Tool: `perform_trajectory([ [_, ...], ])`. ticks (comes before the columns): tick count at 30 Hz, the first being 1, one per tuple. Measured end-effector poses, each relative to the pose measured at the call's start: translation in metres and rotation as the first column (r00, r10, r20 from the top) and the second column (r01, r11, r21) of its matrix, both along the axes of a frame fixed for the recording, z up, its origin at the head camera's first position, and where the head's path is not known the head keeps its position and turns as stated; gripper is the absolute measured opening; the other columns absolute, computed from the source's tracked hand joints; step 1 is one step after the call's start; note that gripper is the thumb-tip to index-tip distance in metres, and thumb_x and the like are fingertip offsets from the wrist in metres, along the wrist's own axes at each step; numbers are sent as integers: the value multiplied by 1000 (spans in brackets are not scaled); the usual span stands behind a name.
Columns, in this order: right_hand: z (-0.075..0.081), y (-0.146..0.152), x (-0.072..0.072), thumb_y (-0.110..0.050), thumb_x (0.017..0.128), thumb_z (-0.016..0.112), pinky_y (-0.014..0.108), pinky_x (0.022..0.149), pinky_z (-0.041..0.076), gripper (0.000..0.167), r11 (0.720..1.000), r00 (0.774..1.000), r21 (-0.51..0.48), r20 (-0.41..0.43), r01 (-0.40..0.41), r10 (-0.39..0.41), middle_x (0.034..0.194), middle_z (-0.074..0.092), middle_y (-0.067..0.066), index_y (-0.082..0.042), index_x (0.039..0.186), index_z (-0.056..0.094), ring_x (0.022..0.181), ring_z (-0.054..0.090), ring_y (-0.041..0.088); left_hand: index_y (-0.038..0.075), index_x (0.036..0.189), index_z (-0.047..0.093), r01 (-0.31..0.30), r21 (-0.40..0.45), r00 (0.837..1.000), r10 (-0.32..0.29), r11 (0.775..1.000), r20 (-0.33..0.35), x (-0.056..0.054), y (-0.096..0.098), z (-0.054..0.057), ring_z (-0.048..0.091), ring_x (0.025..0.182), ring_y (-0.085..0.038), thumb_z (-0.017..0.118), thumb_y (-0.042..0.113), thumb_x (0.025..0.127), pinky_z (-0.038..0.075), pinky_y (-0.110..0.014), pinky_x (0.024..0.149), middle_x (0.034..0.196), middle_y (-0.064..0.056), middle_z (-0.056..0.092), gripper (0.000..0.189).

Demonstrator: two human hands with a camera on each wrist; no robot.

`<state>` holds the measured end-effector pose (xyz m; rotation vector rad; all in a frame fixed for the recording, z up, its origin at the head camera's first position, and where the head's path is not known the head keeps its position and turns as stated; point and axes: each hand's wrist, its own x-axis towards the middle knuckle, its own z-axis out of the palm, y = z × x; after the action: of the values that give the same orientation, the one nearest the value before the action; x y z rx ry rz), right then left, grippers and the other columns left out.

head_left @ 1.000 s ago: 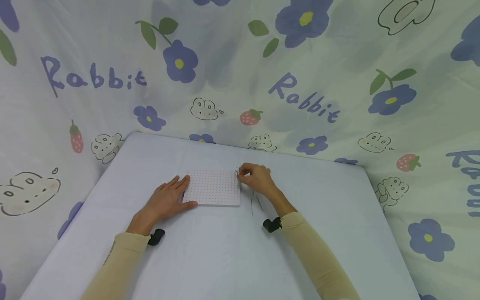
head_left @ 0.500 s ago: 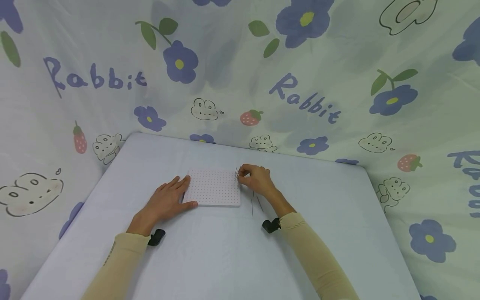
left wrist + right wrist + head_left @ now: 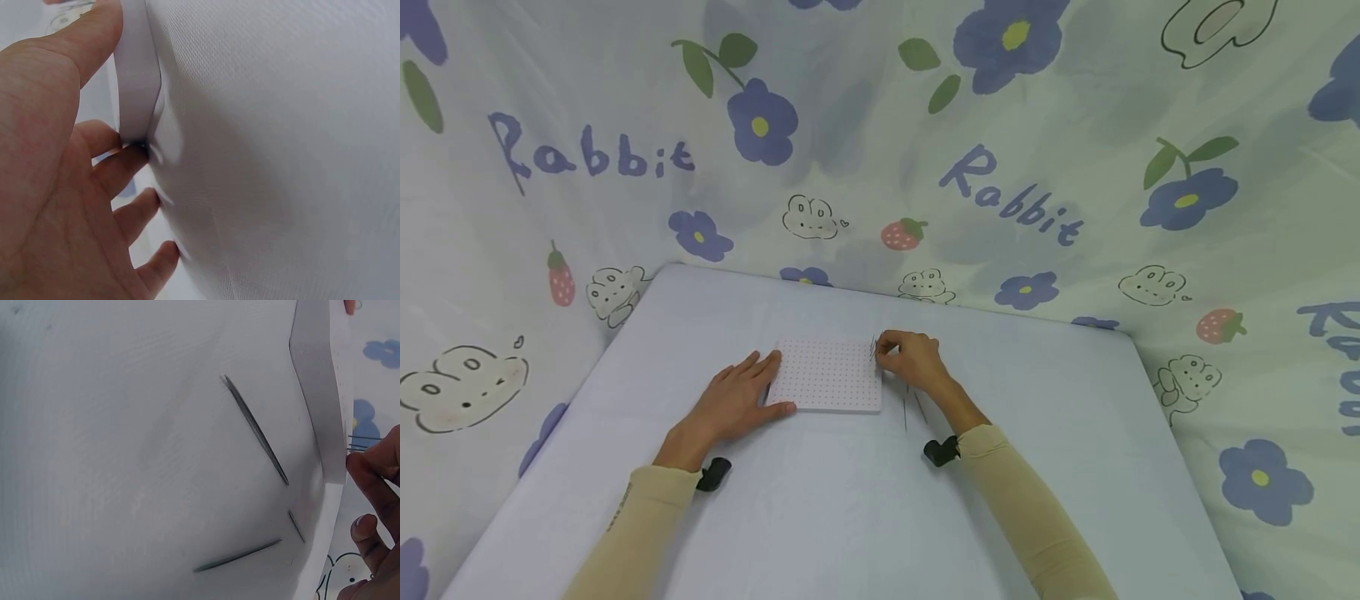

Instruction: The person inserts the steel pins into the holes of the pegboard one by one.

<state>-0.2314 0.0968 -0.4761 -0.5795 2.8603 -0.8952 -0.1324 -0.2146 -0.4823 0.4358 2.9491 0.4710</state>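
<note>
A white board (image 3: pixel 826 375) dotted with rows of tiny holes lies flat on the table. Against its left side rests my left hand (image 3: pixel 735 400), fingers spread, with the thumb along the front edge; the left wrist view shows fingertips (image 3: pixel 145 203) pressing the cloth beside the board's wall. Several thin dark needles (image 3: pixel 873 346) stand upright at the board's back right corner. My right hand (image 3: pixel 913 358) is there, thumb and forefinger pinched together on a needle, mostly hidden by the fingers. In the right wrist view, upright needles (image 3: pixel 362 442) show right beside the fingertips.
Loose dark needles (image 3: pixel 256 430) lie on the white tablecloth (image 3: pixel 850 500) right of the board, partly under the right forearm in the head view. A patterned curtain (image 3: pixel 850 150) hangs behind the table. Black cameras (image 3: pixel 940 452) sit at both wrists.
The right hand stays at the board's back right corner with only slight movement of the fingers and wrist. The left hand and the board keep their places.
</note>
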Motion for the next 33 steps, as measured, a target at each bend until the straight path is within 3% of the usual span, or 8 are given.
perform_trajectory([
  [11, 0, -1, 2, -25, 89, 69, 55, 93, 34, 3, 1000, 1000, 10, -5, 13, -13, 97, 73, -10, -23, 90, 71, 75, 57, 14, 0, 158, 27, 0, -4, 1000, 0, 1000, 9, -1, 0, -1, 23, 150, -43, 62, 61, 92, 21, -66, 116, 164, -17, 28, 96],
  [19, 8, 5, 5, -31, 92, 71, 56, 97, 32, 8, 998, 999, 36, 29, 41, -42, 98, 73, -10, -25, 97, 72, 88, 63, 16, 0, 158, 26, -1, -5, 1000, 1, 1000, 4, -1, -1, -3, 23, 150, -43, 62, 62, 92, 22, -66, 116, 164, -17, 28, 97],
  [33, 25, 31, 23, -37, 92, 72, 51, 88, 35, 21, 997, 999, 63, -15, 48, -47, 98, 74, -12, -23, 109, 76, 92, 64, 18, 0, 158, 27, 6, 3, 1000, -6, 1000, 7, -1, -1, -1, 22, 150, -43, 63, 59, 92, 22, -66, 116, 164, -17, 28, 96],
])
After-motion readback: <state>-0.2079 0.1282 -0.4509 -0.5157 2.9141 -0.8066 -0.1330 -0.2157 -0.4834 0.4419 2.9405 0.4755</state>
